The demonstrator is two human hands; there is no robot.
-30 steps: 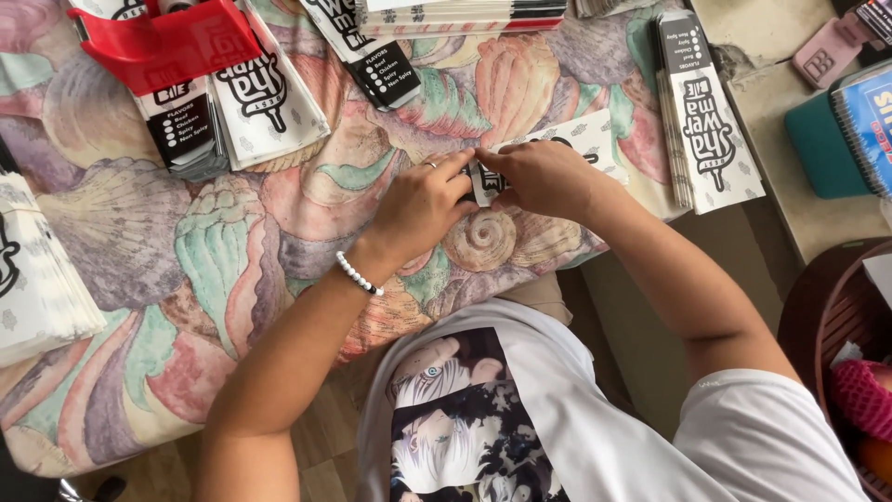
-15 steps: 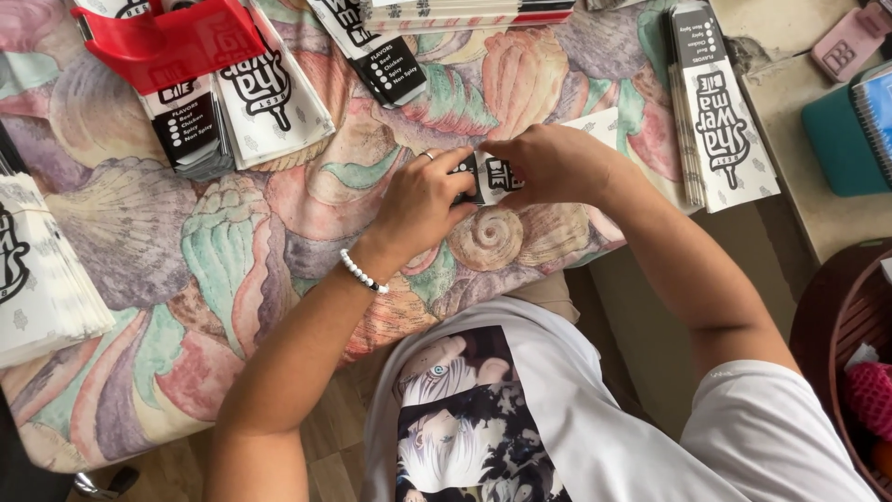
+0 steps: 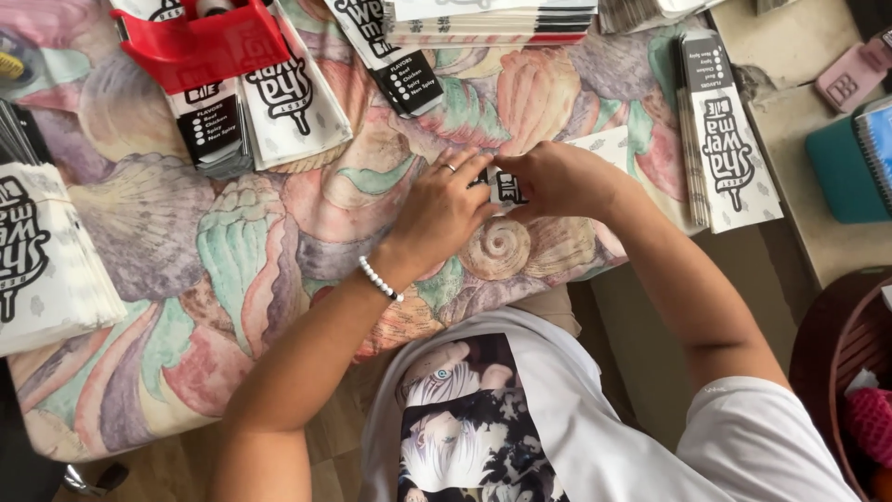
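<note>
Head view, looking down on desk (image 3: 232,279) under shell-pattern cloth. Left hand (image 3: 441,218) and right hand (image 3: 553,178) meet over white paper bag (image 3: 604,147) lying flat on cloth, both sets of fingers pinching its black-printed end between them. Bead bracelet (image 3: 381,279) on left wrist. Red tray (image 3: 200,46) well left of bag, at far edge, sitting on more printed bags. Upright bag stack (image 3: 720,130) just right of it. Teal box (image 3: 836,167) farther right.

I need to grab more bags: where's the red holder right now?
The red holder sits at the head view's top left on the shell-patterned cloth, resting over printed paper bags.
</note>
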